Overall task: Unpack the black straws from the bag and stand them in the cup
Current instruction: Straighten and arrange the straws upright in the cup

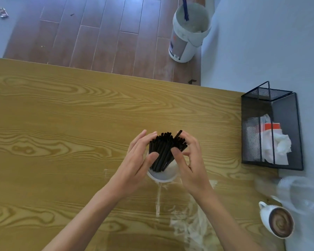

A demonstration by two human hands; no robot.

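Black straws (165,151) stood as a bundle in white cup (163,173), near middle of wood-grain bench (62,115), tops fanned out and leaning away from the camera. One straw stuck up higher at right side of bundle. Left hand (137,160) cupped against left side of bundle, fingers (141,140) straight and close together, thumb touching the straws lower down; no curl round them. Right hand (188,160) on right side, fingers bent round the upper ends, thumb pressed on front of bundle, so clamped on the straws. Cup partly hidden btw. both hands, only near rim and some of inner wall seen.

Clear plastic bag (188,223) lay crumpled and flat on bench just below the cup, under right forearm. Coffee mug (276,221) w/ swirl on top at bench's right edge. Blurred clear plastic thing just beside the mug, cannot tell what. Black mesh basket (272,131) w/ white paper and sth. orange inside, by right end of bench. White bucket (188,31) w/ blue handle in it on wooden floor (89,33) beyond bench.
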